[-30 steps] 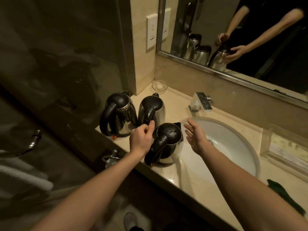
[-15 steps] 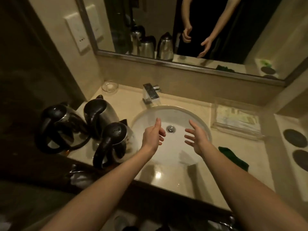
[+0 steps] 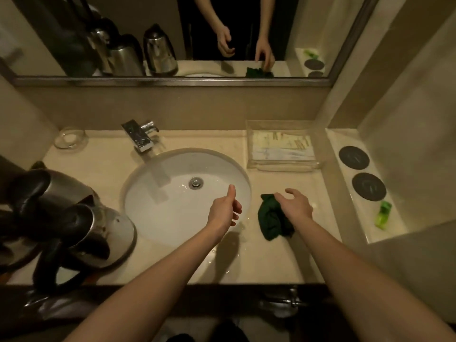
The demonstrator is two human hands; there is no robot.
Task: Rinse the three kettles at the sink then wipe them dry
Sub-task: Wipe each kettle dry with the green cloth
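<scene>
Beige counter (image 3: pixel 103 164), white sink (image 3: pixel 172 218) below and left of the left grip (image 3: pixel 224 213), whose fingers curl loosely on nothing. 3 steel kettles (image 3: pixel 74 218), black-lidded and blurred, huddle well to that grip's left. The right grip (image 3: pixel 294 206), fingers spread apart, hangs over a crumpled green cloth (image 3: pixel 270 223); contact unclear. Wiping likely goes best with the cloth gathered whole, bunched into the palm.

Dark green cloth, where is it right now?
Head view: the crumpled dark green cloth lies on the beige counter, right of the round white sink basin, beside the right hand.
</scene>
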